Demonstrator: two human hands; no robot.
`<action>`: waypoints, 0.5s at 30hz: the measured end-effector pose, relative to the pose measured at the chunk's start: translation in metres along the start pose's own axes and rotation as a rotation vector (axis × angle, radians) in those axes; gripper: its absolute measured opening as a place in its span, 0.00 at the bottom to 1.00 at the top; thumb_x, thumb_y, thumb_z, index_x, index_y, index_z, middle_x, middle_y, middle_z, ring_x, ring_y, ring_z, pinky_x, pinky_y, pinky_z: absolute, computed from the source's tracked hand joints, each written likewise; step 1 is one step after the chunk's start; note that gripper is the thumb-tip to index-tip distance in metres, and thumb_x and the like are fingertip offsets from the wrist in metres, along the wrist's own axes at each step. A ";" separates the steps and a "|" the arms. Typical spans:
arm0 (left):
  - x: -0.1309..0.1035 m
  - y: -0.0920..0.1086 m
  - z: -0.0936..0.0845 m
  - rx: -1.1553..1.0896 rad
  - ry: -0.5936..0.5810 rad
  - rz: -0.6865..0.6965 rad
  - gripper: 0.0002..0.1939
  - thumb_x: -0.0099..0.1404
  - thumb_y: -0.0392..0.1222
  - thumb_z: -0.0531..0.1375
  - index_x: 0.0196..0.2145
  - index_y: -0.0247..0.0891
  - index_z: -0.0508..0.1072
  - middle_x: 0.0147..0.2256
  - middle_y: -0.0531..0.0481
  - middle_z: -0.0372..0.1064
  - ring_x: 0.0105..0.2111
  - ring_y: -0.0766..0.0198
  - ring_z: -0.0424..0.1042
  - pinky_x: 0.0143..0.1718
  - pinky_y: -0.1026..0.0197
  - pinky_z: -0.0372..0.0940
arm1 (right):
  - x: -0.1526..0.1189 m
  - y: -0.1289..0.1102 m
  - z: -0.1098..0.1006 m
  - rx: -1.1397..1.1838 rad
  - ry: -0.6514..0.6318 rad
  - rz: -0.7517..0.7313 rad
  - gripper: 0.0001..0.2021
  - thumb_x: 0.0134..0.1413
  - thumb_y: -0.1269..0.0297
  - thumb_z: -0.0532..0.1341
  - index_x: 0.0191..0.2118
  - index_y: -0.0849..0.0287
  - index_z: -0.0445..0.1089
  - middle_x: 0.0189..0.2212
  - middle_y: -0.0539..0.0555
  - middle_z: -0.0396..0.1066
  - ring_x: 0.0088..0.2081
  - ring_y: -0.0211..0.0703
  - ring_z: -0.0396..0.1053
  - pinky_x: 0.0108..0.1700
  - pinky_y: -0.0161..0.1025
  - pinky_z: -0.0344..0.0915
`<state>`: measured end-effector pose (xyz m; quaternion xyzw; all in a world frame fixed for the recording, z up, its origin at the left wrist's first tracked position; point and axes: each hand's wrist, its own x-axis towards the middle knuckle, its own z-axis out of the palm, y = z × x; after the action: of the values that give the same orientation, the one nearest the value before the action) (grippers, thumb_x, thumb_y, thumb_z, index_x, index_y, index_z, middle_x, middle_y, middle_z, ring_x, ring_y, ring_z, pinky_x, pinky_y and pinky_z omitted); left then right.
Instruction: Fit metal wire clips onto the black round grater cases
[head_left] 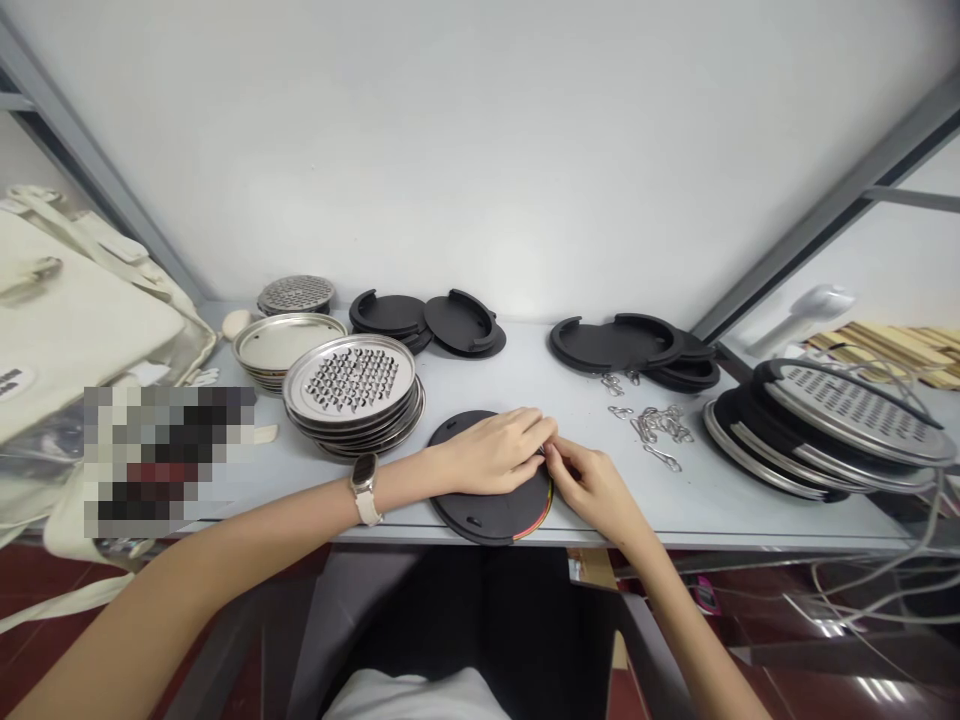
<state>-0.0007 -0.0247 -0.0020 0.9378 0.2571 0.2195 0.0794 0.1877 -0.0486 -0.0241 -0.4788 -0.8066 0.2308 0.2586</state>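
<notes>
A round black disc (491,515) lies at the table's front edge, with a red and yellow rim showing on its right side and small dark knobs on top. Across its upper face rests my left hand (499,450), fingers together and reaching to the right edge. My right hand (589,485) pinches at that same right edge, where the fingertips of both hands meet. Whatever is between the fingertips is too small and hidden to make out.
Metal grater discs (352,380) are stacked left, beside plain metal discs (289,345). Black holders (461,322) and more black holders (615,342) lie behind. Metal clips (660,425) are scattered right of my hands, near assembled graters (847,410). A cream bag (82,320) sits far left.
</notes>
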 end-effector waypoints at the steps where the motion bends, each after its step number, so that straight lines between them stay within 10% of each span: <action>1: 0.000 0.000 0.000 0.000 -0.003 -0.001 0.05 0.66 0.34 0.52 0.40 0.36 0.58 0.38 0.45 0.61 0.38 0.59 0.64 0.40 0.58 0.64 | 0.000 0.000 0.000 -0.003 0.000 -0.001 0.14 0.64 0.61 0.47 0.27 0.58 0.58 0.20 0.46 0.59 0.22 0.34 0.54 0.28 0.33 0.52; 15: 0.000 0.001 -0.002 -0.006 -0.019 -0.011 0.04 0.67 0.35 0.51 0.40 0.36 0.58 0.38 0.45 0.60 0.37 0.59 0.64 0.39 0.58 0.64 | 0.000 0.000 0.001 -0.017 0.003 -0.005 0.14 0.64 0.61 0.47 0.29 0.58 0.61 0.20 0.46 0.60 0.22 0.35 0.56 0.28 0.33 0.53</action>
<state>-0.0015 -0.0259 0.0002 0.9383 0.2606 0.2107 0.0857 0.1868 -0.0483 -0.0249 -0.4794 -0.8093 0.2226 0.2561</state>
